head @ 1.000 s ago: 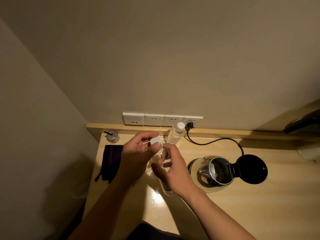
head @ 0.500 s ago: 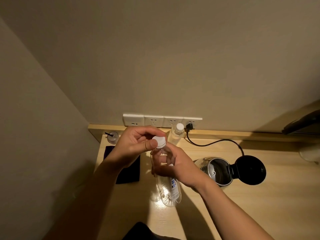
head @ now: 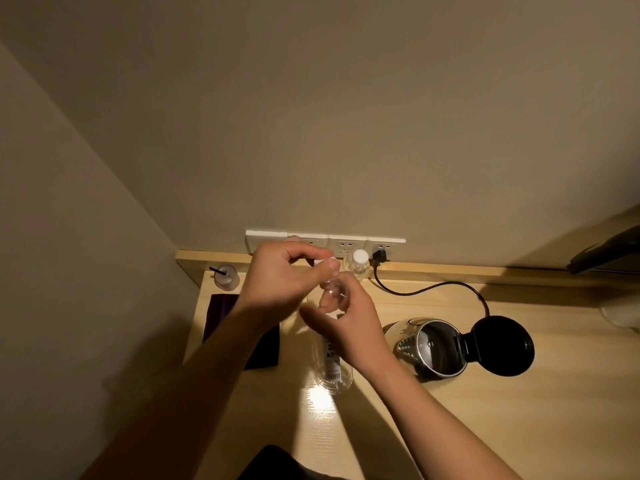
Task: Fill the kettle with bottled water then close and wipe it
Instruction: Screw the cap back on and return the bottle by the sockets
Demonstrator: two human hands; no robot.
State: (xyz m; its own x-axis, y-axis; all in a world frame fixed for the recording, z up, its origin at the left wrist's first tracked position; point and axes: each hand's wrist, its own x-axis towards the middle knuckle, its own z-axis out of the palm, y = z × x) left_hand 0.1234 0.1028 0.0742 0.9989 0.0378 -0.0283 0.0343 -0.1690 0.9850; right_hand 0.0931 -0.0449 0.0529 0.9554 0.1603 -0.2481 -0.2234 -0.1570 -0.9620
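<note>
A clear plastic water bottle [head: 331,370] is held upright above the wooden table [head: 485,427]. My right hand [head: 349,320] grips it around the neck. Just above the bottle mouth, my left hand [head: 280,282] pinches the white cap [head: 323,262] between thumb and fingers. The steel electric kettle [head: 438,349] stands to the right with its black lid [head: 502,346] flipped open. A dark purple cloth [head: 221,308] lies flat on the table at the left, partly under my left forearm.
A second capped bottle [head: 358,263] stands by the wall under the white socket strip [head: 349,244]. The kettle's black cord [head: 433,289] runs from its plug to the kettle. A small glass jar with a black stick [head: 225,277] sits in the back left corner.
My left hand has lifted the cap slightly up and back off the bottle mouth. The bottle and my right hand have stayed almost where they were.
</note>
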